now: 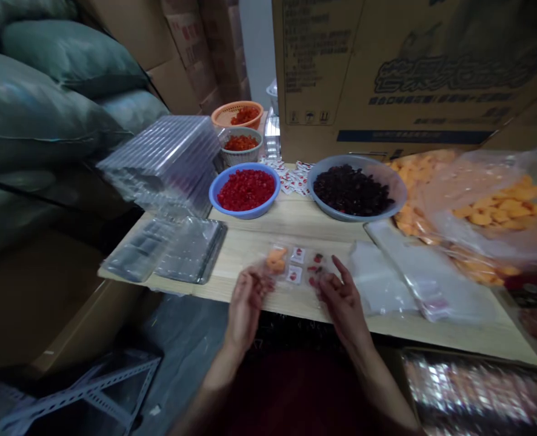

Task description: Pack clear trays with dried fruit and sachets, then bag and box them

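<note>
A clear plastic tray with small compartments lies between my hands near the table's front edge. Its left compartment holds an orange piece, the middle holds two white printed sachets, and the right holds dark and red bits. My left hand, fingers curled, grips the tray's left end. My right hand has its thumb and some fingers closed at the right end, with the index finger raised. Slight blur softens both hands' fingertips.
Behind stand a blue bowl of red pieces, a bowl of dark pieces, and baskets of orange bits. Stacked clear trays are left; plastic bags and bagged orange pieces right. A large carton blocks the back.
</note>
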### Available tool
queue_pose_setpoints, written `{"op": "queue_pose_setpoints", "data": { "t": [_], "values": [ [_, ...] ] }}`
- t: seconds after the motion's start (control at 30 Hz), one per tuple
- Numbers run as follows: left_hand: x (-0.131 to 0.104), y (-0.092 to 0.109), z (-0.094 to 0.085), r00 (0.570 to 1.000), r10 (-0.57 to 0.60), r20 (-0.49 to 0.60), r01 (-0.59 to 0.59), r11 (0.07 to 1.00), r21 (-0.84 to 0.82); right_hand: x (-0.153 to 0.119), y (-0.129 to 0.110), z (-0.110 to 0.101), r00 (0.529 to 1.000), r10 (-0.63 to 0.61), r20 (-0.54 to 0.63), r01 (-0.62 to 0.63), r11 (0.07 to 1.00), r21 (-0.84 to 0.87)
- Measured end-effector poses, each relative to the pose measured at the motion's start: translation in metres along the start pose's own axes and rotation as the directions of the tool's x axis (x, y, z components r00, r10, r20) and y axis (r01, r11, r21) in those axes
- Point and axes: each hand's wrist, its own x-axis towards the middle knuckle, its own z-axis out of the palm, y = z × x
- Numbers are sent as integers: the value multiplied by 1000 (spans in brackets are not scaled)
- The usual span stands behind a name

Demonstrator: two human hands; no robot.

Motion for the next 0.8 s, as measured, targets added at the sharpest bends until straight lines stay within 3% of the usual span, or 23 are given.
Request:
{"op": "queue_pose_setpoints", "data": {
  "t": [0.07, 0.17, 0.27, 0.4, 0.6, 0.7, 0.8],
  "values": [
    [25, 2, -16, 999, -9, -37, 10, 999, 33, 10, 4, -18, 997, -68, -21, 66, 993, -100],
    [60, -4, -32, 999, 52, 4, -51, 946, 320, 24, 17, -29, 989, -142, -37, 129, 962, -239],
    [86, -21, -35, 988, 138, 62, -149, 813, 562, 38, 31, -31, 976, -210, -52, 170, 893, -417],
    [111, -36, -32, 961, 253, 116, -252, 615, 747, 53, 44, -42, 947, -323, 4, 250, 725, -642],
    [125, -31, -36, 948, 247, 203, -294, 426, 856, 67, 42, -45, 910, -368, 193, 378, 541, -751],
    [120, -26, -42, 955, 203, 217, -276, 343, 898, 70, 38, -36, 905, -352, 241, 402, 516, -756],
    [114, -21, -45, 963, 165, 212, -253, 295, 922, 71, 37, -28, 918, -340, 204, 366, 529, -766]
  ]
}}
